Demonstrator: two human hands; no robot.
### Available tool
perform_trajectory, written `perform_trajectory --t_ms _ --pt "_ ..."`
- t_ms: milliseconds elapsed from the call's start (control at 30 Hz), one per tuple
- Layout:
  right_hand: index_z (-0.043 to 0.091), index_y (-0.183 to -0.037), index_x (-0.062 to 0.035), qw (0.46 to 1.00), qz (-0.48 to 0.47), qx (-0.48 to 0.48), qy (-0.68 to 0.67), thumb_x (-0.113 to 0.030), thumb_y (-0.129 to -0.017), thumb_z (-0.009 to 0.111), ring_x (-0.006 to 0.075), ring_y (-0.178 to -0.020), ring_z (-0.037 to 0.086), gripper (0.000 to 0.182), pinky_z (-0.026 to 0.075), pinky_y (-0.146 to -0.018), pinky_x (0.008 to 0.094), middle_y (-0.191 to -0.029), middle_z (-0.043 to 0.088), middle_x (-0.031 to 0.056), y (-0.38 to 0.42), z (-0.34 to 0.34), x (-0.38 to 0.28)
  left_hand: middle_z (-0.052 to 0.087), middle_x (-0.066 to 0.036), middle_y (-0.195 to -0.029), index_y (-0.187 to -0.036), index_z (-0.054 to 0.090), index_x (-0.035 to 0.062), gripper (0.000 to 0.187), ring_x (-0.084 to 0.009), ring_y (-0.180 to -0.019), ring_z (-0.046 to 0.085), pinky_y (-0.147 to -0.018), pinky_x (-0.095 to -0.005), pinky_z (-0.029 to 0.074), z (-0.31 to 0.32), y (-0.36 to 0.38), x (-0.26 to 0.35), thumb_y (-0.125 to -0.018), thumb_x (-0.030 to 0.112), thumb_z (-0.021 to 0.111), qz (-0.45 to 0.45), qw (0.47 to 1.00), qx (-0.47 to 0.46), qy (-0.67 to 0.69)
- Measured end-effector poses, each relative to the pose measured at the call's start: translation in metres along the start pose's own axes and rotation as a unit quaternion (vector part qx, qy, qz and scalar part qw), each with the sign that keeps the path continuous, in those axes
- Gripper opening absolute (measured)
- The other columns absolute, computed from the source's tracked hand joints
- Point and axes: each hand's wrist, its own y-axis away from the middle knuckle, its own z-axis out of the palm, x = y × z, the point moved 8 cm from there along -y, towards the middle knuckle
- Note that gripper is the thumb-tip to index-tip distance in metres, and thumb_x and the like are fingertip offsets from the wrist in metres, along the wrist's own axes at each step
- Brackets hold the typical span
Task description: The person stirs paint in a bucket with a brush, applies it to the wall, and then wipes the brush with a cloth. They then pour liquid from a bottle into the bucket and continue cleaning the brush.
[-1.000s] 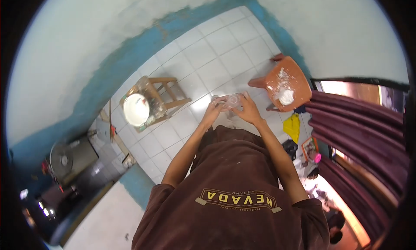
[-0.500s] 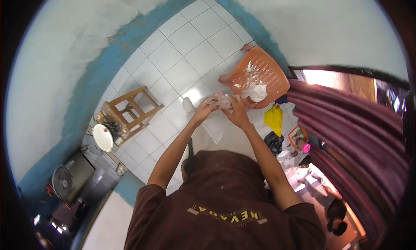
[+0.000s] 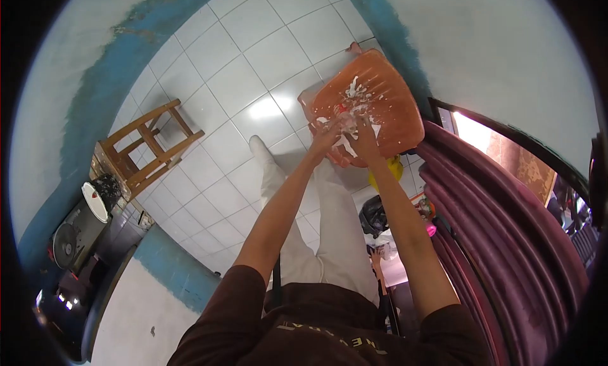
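An orange plastic chair [image 3: 399,106] stands before me, its seat spotted with white scraps and flakes. Both hands are over the near part of the seat. My left hand [image 3: 324,139] and my right hand [image 3: 363,141] close from two sides on a clear plastic item [image 3: 347,122], whose exact shape I cannot make out. White paper or cloth [image 3: 345,147] lies beneath and between the hands. Something small and red [image 3: 342,108] shows just beyond the fingers.
A wooden stool [image 3: 142,147] lies or stands at the left, near a white-topped bucket [image 3: 95,202]. A yellow bag [image 3: 387,173] and a black bag [image 3: 373,215] are beside the chair. Purple curtains [image 3: 506,207] hang at the right. Another person's arm [image 3: 377,264] shows below.
Both hands have moved forward with the clear item, from the chair's near edge to over its seat. The view has shifted, and my legs now show.
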Motion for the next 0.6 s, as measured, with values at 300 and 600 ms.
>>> perform_trajectory --t_ms 300,600 --pt "0.035 -0.141 0.0037 0.999 0.009 -0.021 0.046 -0.017 -0.081 0.073 0.0472 -0.129 0.039 0.073 0.038 -0.106 0.0483 -0.141 0.037 0.0294 0.005 0.008 0.020 0.050 -0.012 -0.139 -0.146 0.040 0.0092 0.052 -0.0250 -0.125 0.050 -0.107 -0.0393 0.041 -0.001 0.010 -0.018 -0.103 0.038 0.043 0.000 1.000 0.015 -0.002" --pt "0.026 -0.147 0.0055 0.987 0.009 0.050 0.151 -0.030 -0.084 0.065 0.0467 -0.135 0.034 0.083 0.033 -0.110 0.0484 -0.147 0.029 0.0307 0.052 -0.012 -0.015 0.052 -0.012 -0.134 -0.145 0.042 0.0082 0.047 -0.0238 -0.116 0.056 -0.098 -0.0376 0.048 -0.031 0.094 -0.004 -0.100 0.024 0.049 -0.026 0.997 0.067 0.038"
